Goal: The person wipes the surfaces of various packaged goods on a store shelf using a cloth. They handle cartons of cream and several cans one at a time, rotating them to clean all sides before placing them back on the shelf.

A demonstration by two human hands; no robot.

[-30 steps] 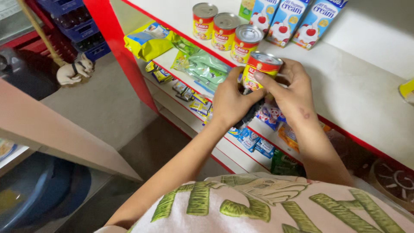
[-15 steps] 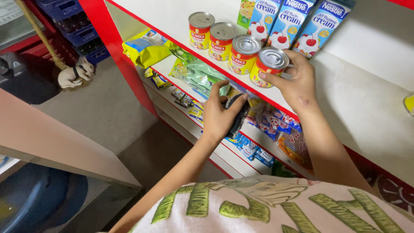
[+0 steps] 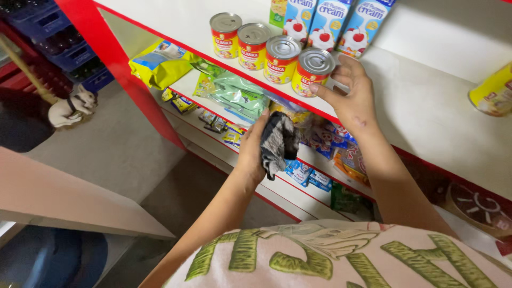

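Observation:
My right hand (image 3: 349,96) rests on the white shelf (image 3: 426,117) with its fingers around the rightmost can (image 3: 312,72) of a row of several red-and-yellow cans. My left hand (image 3: 258,146) hangs below the shelf edge and grips a crumpled dark grey cloth (image 3: 278,141). Three tall blue-and-white cartons (image 3: 336,24) stand behind the cans.
Green and yellow packets (image 3: 234,96) lie on the lower shelf, with more small sachets (image 3: 320,176) beneath. A red post (image 3: 117,69) frames the shelving on the left. Another yellow can (image 3: 493,93) lies at the far right. A wooden counter edge (image 3: 69,208) juts in at the lower left.
Both hands were on the rightmost can. My left hand has dropped below the shelf edge with the cloth, while my right hand has set the can into the row.

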